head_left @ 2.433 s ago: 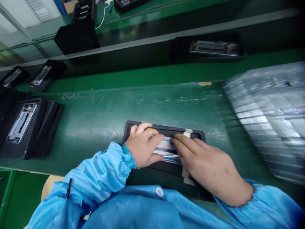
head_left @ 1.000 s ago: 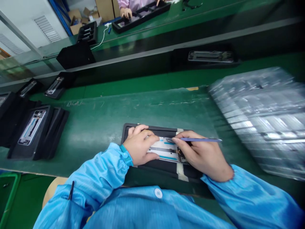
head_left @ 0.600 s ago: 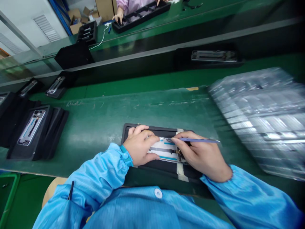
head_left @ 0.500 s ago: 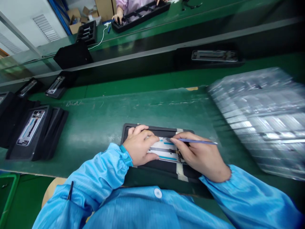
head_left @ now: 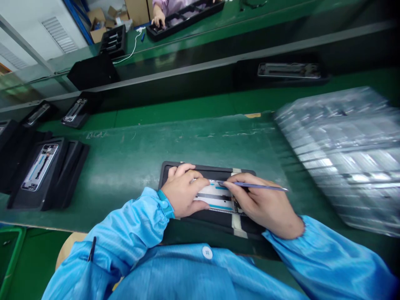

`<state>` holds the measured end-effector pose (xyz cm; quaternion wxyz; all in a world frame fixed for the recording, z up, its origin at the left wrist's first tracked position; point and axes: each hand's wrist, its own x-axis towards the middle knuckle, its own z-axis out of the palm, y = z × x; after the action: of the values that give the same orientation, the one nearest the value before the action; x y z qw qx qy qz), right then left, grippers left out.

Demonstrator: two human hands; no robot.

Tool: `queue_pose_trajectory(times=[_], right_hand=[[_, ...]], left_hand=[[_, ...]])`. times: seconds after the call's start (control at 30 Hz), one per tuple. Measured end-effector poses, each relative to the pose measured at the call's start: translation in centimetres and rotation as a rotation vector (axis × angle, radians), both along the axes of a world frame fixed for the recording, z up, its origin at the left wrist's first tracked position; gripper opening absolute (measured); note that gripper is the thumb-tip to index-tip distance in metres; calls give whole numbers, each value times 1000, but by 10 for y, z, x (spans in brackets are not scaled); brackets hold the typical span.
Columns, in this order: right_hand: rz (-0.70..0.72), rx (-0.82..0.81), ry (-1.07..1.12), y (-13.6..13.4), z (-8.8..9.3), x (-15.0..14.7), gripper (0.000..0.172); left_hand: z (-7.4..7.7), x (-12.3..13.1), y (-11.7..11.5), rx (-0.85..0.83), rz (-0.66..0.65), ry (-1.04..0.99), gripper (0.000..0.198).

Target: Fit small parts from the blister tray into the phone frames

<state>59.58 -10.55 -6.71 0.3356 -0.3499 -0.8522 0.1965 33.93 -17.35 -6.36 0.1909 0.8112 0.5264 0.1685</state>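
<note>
A phone frame with blue strips and a dark band across it lies in a black tray before me. My left hand rests over its left end, thumb at the near edge and fingers at the far edge, holding it. In my right hand, thumb and fingers are pinched round a slim purple pen-like tool. Its rear end sticks out to the right; its working tip is close to the frame's far edge and partly hidden by the fingers. The frame's right end is covered by my right hand.
Clear plastic trays are stacked at the right. To the left, a phone frame lies on stacked black trays. Beyond the bench, another phone frame sits on the green line. A co-worker's hand touches a long black tray.
The phone frame on the line beyond the bench has shifted right. The co-worker's hand has moved slightly. My own hands have barely moved; the tool has tilted a little.
</note>
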Motion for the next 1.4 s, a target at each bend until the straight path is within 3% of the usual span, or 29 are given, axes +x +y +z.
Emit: queue_pose_trajectory(times=[0.23,0.37,0.5,0.6,0.67,0.8,1.03,1.23,1.4], right_hand=[[47,95,6,-2,-8,-3,14],[-40,46,52,-5,0,5,4],[-36,46,142,-13,16,30,11],[7,78,85,-12,21,38,11],[-5,45,37,-5,18,33,6],[-16,-98,39,11,5,14,24],[10,-125,53,11,-4,9,22],[12,-13,15,9,-9,3,18],[-12,111,42,-2,6,14,6]], left_hand=[[-2,1,1,9,0,-14,62],[-4,-2,0,77,16,-56,63],[0,-9,-4,200,174,-88,42],[3,-11,-7,229,254,-73,31],[4,-11,-8,190,235,-42,29],[2,-8,-7,94,156,14,32],[3,-8,-6,52,144,34,31],[1,-8,-6,56,143,30,32],[3,-11,-12,184,224,-29,23]])
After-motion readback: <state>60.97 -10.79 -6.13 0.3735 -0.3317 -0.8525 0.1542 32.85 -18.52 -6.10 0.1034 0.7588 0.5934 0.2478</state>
